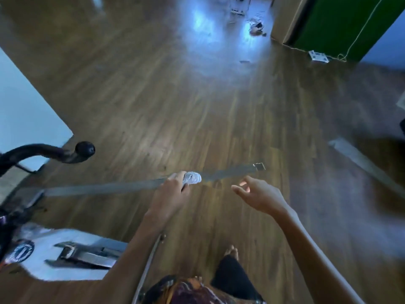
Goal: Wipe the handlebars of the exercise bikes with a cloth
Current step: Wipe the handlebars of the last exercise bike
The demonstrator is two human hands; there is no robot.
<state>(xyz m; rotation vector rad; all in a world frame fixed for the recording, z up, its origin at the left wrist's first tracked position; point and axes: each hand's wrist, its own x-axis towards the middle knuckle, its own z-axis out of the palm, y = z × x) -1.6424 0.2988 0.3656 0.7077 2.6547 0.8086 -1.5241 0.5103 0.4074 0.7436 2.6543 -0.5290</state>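
Left hand (173, 194) grips cloth (192, 177), right of handlebar (54, 152); right hand (258, 195) loose, empty. Risk: bunched cloth likely wipes patchily.

No word, number or brand name can be read anywhere in the view. The only mark that looks like a sign is a round dark-blue emblem (23, 251) with pale strokes inside it. It sits on the white body of the exercise bike (72, 235) at the near left. Motion blur smears it, so no letter or figure in it can be made out.
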